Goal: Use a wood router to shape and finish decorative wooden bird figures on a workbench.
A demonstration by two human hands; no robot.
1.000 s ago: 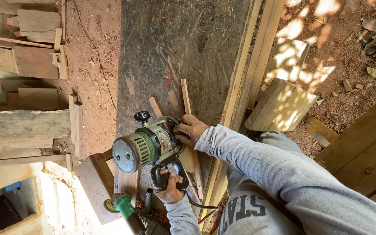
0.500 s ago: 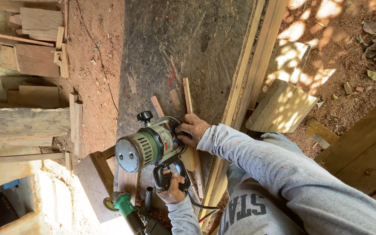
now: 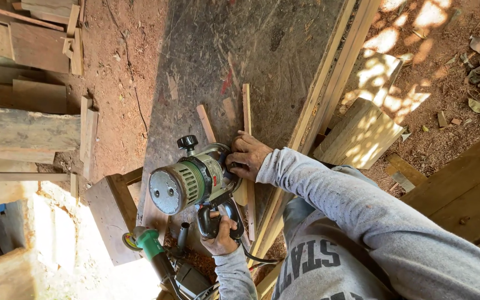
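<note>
A green and silver circular saw (image 3: pixel 190 180) sits on a dark, scratched board (image 3: pixel 240 50). My right hand (image 3: pixel 220 236) is closed around its black rear handle. My left hand (image 3: pixel 248 155) presses down on a thin wooden strip (image 3: pixel 246 105) that lies along the board, with its fingers against the saw's side. Both arms wear grey sleeves. A second short strip (image 3: pixel 205 123) lies just ahead of the saw. The blade is hidden under the saw's body.
A green angle grinder (image 3: pixel 151 244) lies by sawdust near the board's close end. Long timber rails (image 3: pixel 329 83) run along the board's right edge, with a pale wooden block (image 3: pixel 362 133) beyond. Stacked planks (image 3: pixel 34 50) lie at the left on red soil.
The saw and both hands have crept slightly forward along the wooden strip. The grips look the same.
</note>
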